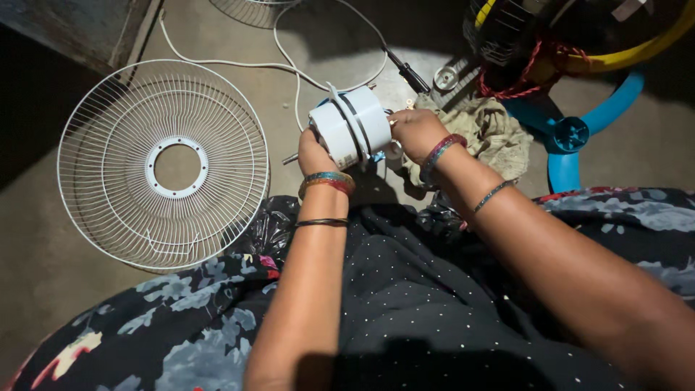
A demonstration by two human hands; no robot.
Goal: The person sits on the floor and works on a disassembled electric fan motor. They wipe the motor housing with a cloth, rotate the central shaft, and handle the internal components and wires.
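Both hands are on the motor [351, 129], a white drum with a dark band round its middle, held up over the lap. The left hand [316, 153] is closed round the near-left end, thumb side pressed to the casing, and a thin shaft [290, 158] pokes out just left of that hand. The right hand [414, 132] clamps the far-right end, fingers curled onto it. So the motor sits squarely between the two hands, its long axis running from lower left to upper right, shaft end toward the left hand. Neither hand is nearer; both touch it. A white cord [289, 66] trails away from the motor across the floor [43, 239]. Just past the right hand lies a rag [492, 130], beyond it a blue fan blade [572, 134]. Well out left of the left hand, a white grille [163, 165] lies flat.
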